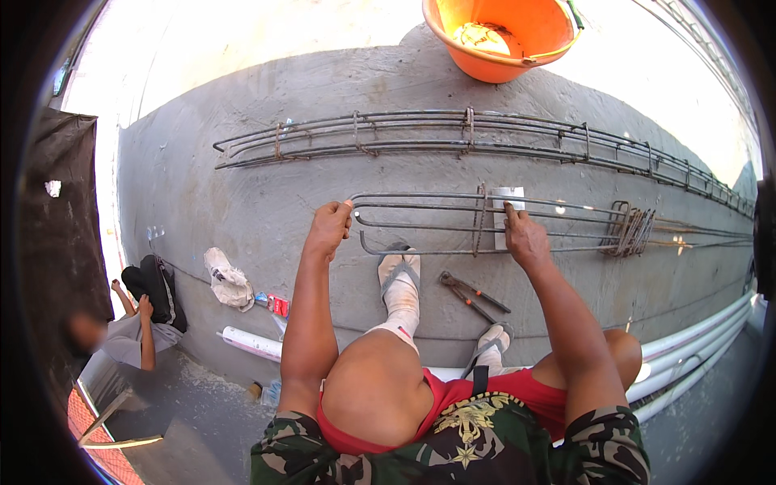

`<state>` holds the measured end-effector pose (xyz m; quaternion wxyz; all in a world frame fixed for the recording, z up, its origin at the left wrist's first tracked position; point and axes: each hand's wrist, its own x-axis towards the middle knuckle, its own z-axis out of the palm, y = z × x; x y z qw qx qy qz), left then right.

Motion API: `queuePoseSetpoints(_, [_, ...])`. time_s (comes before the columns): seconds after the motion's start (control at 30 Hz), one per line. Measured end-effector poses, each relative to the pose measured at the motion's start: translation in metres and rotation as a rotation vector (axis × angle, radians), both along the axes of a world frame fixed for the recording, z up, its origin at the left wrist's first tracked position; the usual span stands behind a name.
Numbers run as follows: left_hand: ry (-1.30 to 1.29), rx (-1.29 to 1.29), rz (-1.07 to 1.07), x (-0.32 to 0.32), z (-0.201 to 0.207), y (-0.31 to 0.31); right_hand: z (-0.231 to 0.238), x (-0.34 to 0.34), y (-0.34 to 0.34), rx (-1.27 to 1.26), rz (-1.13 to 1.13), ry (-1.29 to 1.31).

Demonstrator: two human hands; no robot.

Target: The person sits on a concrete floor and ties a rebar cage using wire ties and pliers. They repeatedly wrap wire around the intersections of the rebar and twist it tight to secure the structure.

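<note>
Camo shirt (493,453), handheld rebar cage (478,220), orange bkt (489,69) (sth. pale (485,37) w/in)

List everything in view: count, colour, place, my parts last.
Bucket: 1, orange, top
Rebar cage: 1, dark grey, upper middle
Rebar bars: several, dark grey, centre
Stirrup bundle: 1, brown, right
Flat piece: 1, white, beneath bars
Long-handled cutter: 1, black and orange, centre
Pipes: several, white, lower right and left
Crumpled cloth: 1, white, left
Packet: 1, red, left
Co-worker: 1, grey top, left
Sheet: 1, dark brown, left edge
Shirt: 1, camouflage, bottom
Shorts: 1, red, bottom
Flip-flops: 2, grey, below centre
Left hand, right hand: 1 each, bare, at bars
</note>
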<state>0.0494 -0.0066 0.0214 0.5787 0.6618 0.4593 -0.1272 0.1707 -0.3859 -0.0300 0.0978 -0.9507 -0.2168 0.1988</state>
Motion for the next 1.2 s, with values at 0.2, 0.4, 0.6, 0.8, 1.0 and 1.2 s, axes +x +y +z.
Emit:
queuePoseSetpoints(0.2, [0.047, 0.058, -0.042, 0.006, -0.008, 0.001, -0.011, 0.011, -0.005, 0.039, 0.080, 0.120])
queuePoseSetpoints(0.4, [0.010, 0.044, -0.104, 0.010, -0.023, 0.011, -0.006, 0.019, -0.005, -0.005, 0.094, 0.245])
queuePoseSetpoints(0.6, [0.045, 0.097, -0.191, 0.008, -0.039, 0.020, -0.002, 0.014, 0.000, 0.015, 0.048, 0.249])
queuePoseSetpoints(0.8, [0.091, -0.008, -0.244, 0.012, -0.042, 0.022, 0.002, 0.020, 0.000, 0.048, 0.028, 0.296])
queuePoseSetpoints(1.0, [0.088, -0.092, -0.222, 0.004, -0.058, 0.022, 0.005, 0.025, 0.003, 0.010, 0.041, 0.326])
queuePoseSetpoints(1.2, [-0.009, -0.215, -0.098, -0.001, -0.078, 0.027, 0.002, 0.028, 0.004, 0.073, 0.016, 0.386])
